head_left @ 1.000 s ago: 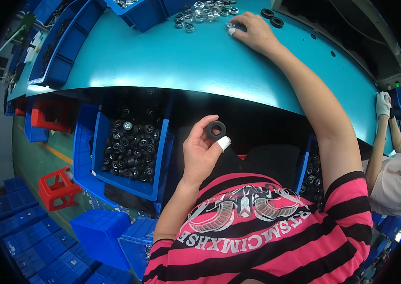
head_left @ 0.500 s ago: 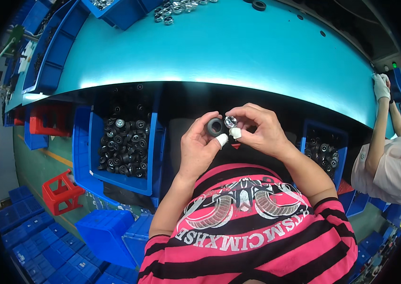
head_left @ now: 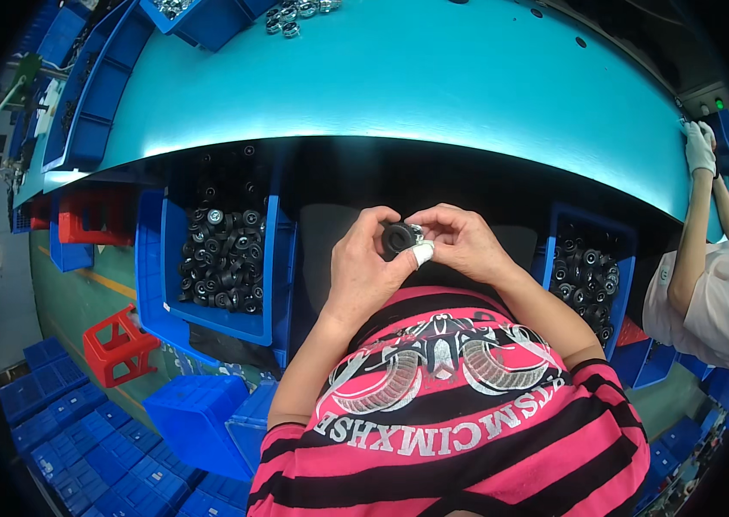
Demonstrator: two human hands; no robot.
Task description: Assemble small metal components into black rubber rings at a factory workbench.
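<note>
My left hand (head_left: 362, 269) pinches a small black ring-shaped roller (head_left: 399, 236) in front of my chest, its thumb tip wrapped in white tape. My right hand (head_left: 461, 238) meets it from the right, fingertips pressing a small silvery metal bearing (head_left: 416, 231) against the black part. Both hands are below the near edge of the turquoise worktable (head_left: 433, 95). How far the metal piece sits in the ring is hidden by my fingers.
A blue bin (head_left: 218, 258) of black rollers hangs to my left, another blue bin (head_left: 588, 276) of them to my right. Metal rings (head_left: 295, 15) lie at the table's far edge. A co-worker's gloved hand (head_left: 698, 146) reaches at far right. Blue and red crates (head_left: 114, 345) sit on the floor.
A second ago my right hand reached to the table's far edge for a metal ring; it has come back and joined my left hand at the black roller.
</note>
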